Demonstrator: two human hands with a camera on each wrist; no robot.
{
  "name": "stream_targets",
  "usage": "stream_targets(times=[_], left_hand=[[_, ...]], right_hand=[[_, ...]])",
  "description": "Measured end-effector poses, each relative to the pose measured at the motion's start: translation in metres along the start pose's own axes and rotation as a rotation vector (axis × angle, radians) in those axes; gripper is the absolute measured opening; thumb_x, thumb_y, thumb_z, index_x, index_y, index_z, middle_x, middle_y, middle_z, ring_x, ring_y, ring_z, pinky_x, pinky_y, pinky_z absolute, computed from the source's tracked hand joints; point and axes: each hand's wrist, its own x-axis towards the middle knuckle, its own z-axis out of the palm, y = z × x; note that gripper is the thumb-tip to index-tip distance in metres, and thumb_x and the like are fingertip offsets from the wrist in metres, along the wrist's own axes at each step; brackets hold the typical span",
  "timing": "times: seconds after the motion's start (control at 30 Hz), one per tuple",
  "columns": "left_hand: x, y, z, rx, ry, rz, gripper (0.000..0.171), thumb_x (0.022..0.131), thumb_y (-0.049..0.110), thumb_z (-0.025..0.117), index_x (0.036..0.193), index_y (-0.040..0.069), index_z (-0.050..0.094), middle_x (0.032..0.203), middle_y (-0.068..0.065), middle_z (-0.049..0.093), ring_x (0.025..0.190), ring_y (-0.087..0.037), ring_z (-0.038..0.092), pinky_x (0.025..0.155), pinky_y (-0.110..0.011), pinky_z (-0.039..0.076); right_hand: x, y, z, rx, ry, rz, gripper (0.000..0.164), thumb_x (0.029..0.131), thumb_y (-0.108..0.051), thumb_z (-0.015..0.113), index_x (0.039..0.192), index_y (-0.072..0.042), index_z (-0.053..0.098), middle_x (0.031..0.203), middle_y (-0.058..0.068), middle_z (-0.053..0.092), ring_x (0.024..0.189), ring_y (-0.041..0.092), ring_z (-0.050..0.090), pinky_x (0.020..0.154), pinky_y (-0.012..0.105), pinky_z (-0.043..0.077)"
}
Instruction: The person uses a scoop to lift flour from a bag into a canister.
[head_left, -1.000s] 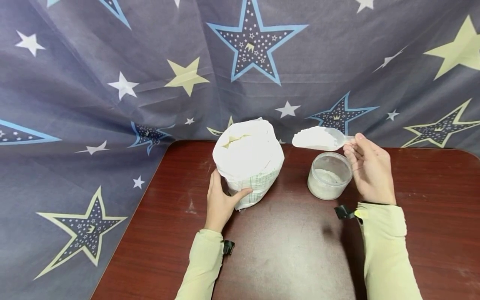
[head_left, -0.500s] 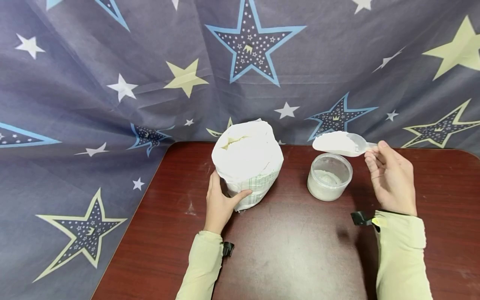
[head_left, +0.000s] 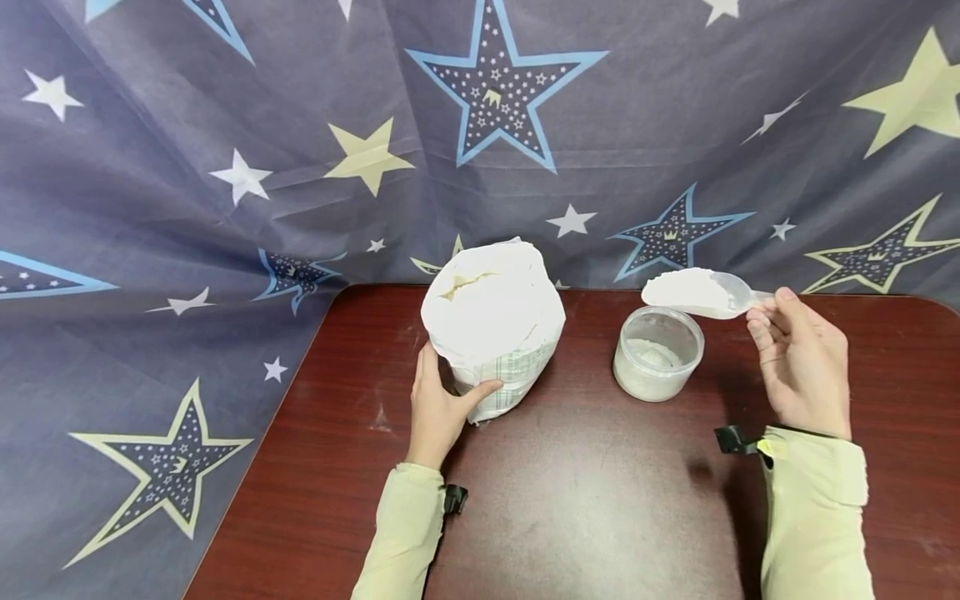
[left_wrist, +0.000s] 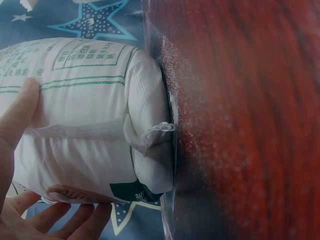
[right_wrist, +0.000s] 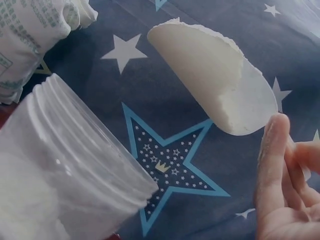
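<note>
A white woven bag (head_left: 517,367) of flour-like powder, its top wide open, stands on the table. My left hand (head_left: 438,408) grips its near left side, thumb across the front and fingers around the side; the left wrist view shows green print beside the thumb (left_wrist: 22,107). Between finger and thumb, my right hand (head_left: 806,367) pinches the handle of a clear plastic scoop (right_wrist: 255,100) heaped with white powder. The scoop is held roughly level, above the far rim of a clear round jar (head_left: 652,383). Some white powder lies in the lidless jar.
The dark red-brown table (head_left: 585,492) has whitish powder marks left of the bag. A grey star-patterned cloth (head_left: 300,108) hangs right behind the table's far edge and along its left side.
My right hand has carried the full scoop rightward and slightly nearer, from between the bag and the jar to above the jar's far rim. My left hand keeps its grip on the bag.
</note>
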Motion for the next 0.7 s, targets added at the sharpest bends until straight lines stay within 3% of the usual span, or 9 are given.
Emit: stream_targets(times=[0.7], left_hand=[[0.0,0.0,-0.001,0.001,-0.005,-0.018,0.105,0.066,0.055,0.088,0.151,0.019,0.036,0.144,-0.003,0.047,0.137,-0.023,0.045,0.111,-0.046,0.039]], right_hand=[[0.0,-0.015,-0.012,-0.016,0.027,-0.013,0.022,0.099,0.001,0.055,0.089,0.015,0.069,0.077,0.019,0.071,0.069,0.022,0.07,0.063,0.026,0.059]])
